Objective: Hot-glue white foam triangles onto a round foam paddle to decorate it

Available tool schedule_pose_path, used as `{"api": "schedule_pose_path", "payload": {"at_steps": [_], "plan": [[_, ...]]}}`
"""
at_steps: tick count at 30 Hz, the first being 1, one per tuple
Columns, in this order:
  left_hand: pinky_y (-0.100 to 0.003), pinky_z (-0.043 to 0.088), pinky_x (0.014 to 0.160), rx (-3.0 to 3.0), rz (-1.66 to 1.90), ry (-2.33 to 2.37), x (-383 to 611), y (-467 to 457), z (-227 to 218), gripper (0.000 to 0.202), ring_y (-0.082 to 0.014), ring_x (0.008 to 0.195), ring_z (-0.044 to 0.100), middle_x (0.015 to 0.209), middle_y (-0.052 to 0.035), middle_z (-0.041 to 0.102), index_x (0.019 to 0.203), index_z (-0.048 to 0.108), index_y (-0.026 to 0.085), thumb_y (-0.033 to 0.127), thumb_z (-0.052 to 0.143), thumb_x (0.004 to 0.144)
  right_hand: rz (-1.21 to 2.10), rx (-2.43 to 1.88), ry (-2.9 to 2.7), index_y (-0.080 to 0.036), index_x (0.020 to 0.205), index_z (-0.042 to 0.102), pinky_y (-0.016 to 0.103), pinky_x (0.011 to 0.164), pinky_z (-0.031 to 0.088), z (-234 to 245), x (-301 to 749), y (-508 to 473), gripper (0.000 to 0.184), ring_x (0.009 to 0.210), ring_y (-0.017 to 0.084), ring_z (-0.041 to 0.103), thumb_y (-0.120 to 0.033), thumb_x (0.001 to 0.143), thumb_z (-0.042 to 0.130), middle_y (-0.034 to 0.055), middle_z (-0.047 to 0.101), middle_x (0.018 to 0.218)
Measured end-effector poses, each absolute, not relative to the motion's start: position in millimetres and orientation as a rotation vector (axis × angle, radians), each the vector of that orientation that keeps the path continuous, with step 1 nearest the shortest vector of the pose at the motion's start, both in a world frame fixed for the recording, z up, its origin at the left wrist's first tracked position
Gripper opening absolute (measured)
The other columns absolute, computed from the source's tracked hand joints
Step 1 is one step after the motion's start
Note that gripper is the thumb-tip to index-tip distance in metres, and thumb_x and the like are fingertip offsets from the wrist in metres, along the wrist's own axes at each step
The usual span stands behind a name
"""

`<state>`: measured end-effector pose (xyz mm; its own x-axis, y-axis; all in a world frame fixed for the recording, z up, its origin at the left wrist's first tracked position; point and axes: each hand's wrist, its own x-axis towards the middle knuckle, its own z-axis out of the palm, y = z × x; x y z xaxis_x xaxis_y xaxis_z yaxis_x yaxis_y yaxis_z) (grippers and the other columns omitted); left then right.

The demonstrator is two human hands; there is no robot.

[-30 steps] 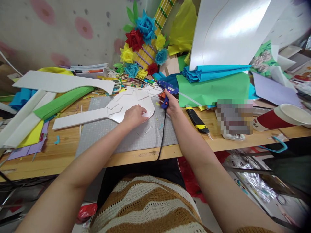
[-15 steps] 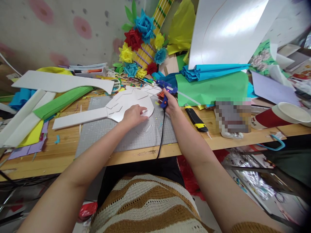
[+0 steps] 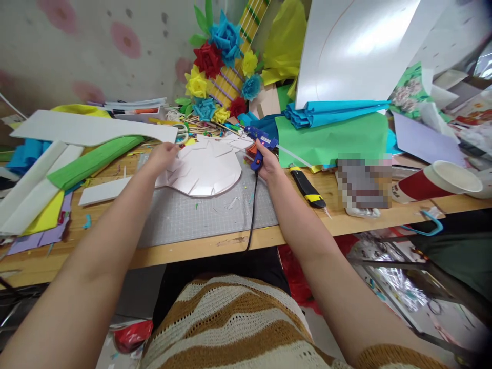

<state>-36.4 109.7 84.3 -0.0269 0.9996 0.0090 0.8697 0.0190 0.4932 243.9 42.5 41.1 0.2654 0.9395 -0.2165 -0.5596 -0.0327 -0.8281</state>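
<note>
A white foam-board cutout (image 3: 203,169) with a rounded body and a long flat handle lies on the grey cutting mat (image 3: 200,215). My left hand (image 3: 163,154) rests at the cutout's upper left edge, fingers curled down on it. My right hand (image 3: 265,163) is closed round the grip of a blue hot-glue gun (image 3: 258,139), whose black cord (image 3: 251,215) runs down over the table's front edge. The gun sits just right of the cutout's far edge.
A yellow-black utility knife (image 3: 307,188) lies right of the glue gun. A red paper cup (image 3: 434,182) lies on its side at right. Green and blue paper sheets (image 3: 334,136), white boards (image 3: 88,130), a paper-flower guitar (image 3: 226,66) and scraps crowd the wooden table (image 3: 115,246).
My left hand left the cutout's near right rim and moved to its upper left edge. The cutout's rounded body now shows uncovered. The right hand with the glue gun barely shifted.
</note>
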Motion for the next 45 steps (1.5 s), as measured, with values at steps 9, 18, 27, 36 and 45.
{"api": "schedule_pose_path", "payload": {"at_steps": [9, 18, 27, 36, 45], "plan": [[-0.028, 0.045, 0.074, 1.864, 0.515, 1.905, -41.0, 111.6, 62.9, 0.029, -0.0212, 0.088, 0.064, 0.101, -0.0087, 0.072, 0.102, 0.069, 0.016, 0.029, 0.046, 0.089, 1.451, -1.023, -0.532, -0.017, 0.071, 0.059, 0.029, 0.065, 0.059, 47.9, 251.9, 35.6, 0.023, 0.060, 0.011, 0.064, -0.033, 0.084, 0.069, -0.0007, 0.067, 0.065], [-0.030, 0.045, 0.071, 2.013, 0.333, 2.020, -24.0, 122.5, 69.6, 0.021, -0.0238, 0.083, 0.065, 0.085, -0.0085, 0.073, 0.086, 0.071, 0.020, 0.035, 0.055, 0.085, 1.410, -1.018, -0.442, -0.017, 0.068, 0.058, 0.026, 0.064, 0.058, 45.2, 249.4, 40.4, 0.023, 0.057, 0.010, 0.063, -0.028, 0.087, 0.065, -0.0007, 0.067, 0.060], [-0.031, 0.044, 0.090, 2.574, 0.116, 1.693, 29.9, 174.0, 66.1, 0.033, -0.0279, 0.113, 0.058, 0.120, -0.0127, 0.066, 0.108, 0.067, 0.017, 0.027, 0.065, 0.077, 1.371, -0.994, -0.367, -0.018, 0.069, 0.058, 0.024, 0.059, 0.055, 46.2, 249.9, 40.8, 0.023, 0.055, 0.009, 0.061, -0.028, 0.089, 0.062, -0.0016, 0.066, 0.061], [-0.040, 0.045, 0.090, 2.646, -0.237, 1.707, 47.9, 188.6, 76.8, 0.046, -0.0344, 0.109, 0.059, 0.119, -0.0194, 0.064, 0.124, 0.057, 0.011, 0.034, 0.059, 0.084, 1.365, -1.041, -0.428, -0.018, 0.071, 0.058, 0.020, 0.054, 0.050, 46.4, 251.6, 43.9, 0.023, 0.057, 0.008, 0.061, -0.032, 0.087, 0.064, -0.0027, 0.066, 0.063], [-0.038, 0.042, 0.096, 2.212, 0.430, 1.943, 32.1, 152.6, 98.8, 0.024, -0.0297, 0.113, 0.054, 0.104, -0.0114, 0.064, 0.103, 0.061, 0.015, 0.032, 0.055, 0.088, 1.266, -1.121, -0.623, -0.019, 0.071, 0.055, 0.018, 0.047, 0.045, 48.8, 253.2, 39.0, 0.032, 0.052, 0.007, 0.057, -0.045, 0.078, 0.072, -0.0031, 0.064, 0.063]]}}
